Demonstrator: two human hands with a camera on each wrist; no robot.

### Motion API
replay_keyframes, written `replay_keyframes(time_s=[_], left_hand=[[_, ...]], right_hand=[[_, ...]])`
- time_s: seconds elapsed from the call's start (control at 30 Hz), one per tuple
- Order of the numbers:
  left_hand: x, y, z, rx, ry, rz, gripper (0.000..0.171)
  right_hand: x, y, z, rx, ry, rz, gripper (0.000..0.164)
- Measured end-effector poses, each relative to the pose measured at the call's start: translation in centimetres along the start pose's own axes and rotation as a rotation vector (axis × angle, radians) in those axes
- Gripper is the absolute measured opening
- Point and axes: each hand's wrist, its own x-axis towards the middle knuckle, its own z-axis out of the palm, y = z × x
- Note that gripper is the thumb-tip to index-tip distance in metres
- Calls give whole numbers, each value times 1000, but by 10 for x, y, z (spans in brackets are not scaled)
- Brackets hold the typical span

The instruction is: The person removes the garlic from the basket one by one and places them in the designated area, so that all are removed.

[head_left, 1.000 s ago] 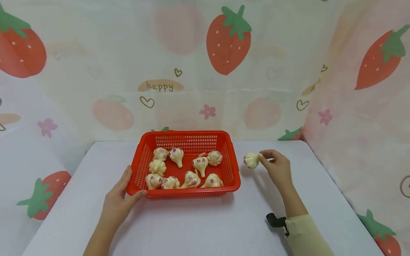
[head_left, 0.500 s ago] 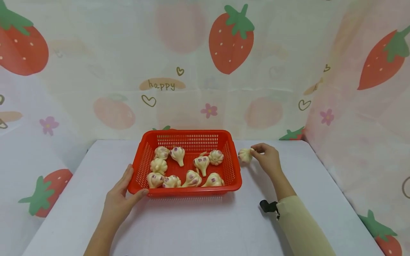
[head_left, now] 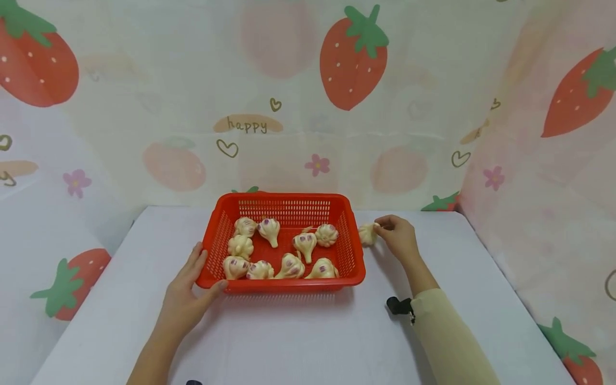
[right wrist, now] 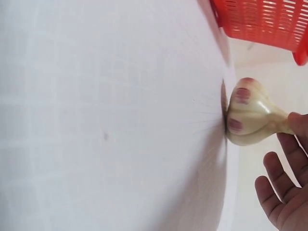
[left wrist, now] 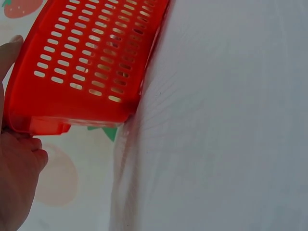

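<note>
A red plastic basket with slotted walls stands on the table, several garlic bulbs lying inside along its left, front and right parts. My left hand holds its left front corner, thumb over the front rim and fingers along the left side. In the left wrist view, curled fingers show at the basket's rim. Just right of the basket, my right hand pinches one garlic bulb by its stem between thumb and fingers. The bulb's round bottom is right at the white tabletop, stem pointing up; my other fingers are spread loosely.
The table is covered with a white cloth. A fabric backdrop printed with strawberries rises behind it and along both sides. A black wrist camera sticks out from my right sleeve, low over the cloth.
My right hand has moved left with the garlic bulb, bringing it down close beside the basket's right wall. My left hand keeps its hold on the basket. The head view has shifted slightly.
</note>
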Motion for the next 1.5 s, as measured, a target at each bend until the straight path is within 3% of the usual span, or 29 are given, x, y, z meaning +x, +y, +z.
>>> replay_keyframes(time_s=[0.23, 0.5, 0.8, 1.1, 1.33, 1.5], left_hand=[[4, 6, 3, 12, 26, 54, 90], [7, 13, 6, 15, 23, 39, 92], [3, 17, 4, -5, 42, 36, 87], [1, 11, 0, -6, 51, 11, 86], [0, 6, 2, 1, 65, 7, 85], [0, 8, 2, -15, 58, 8, 85]], right_hand=[[4, -2, -2, -16, 4, -29, 27], [2, -2, -3, -56, 2, -39, 26], [-4, -8, -13, -59, 65, -129, 23], [-22, -35, -22, 39, 156, -231, 20], [-43, -59, -20, 122, 176, -341, 19], [-54, -73, -12, 158, 162, -362, 18]])
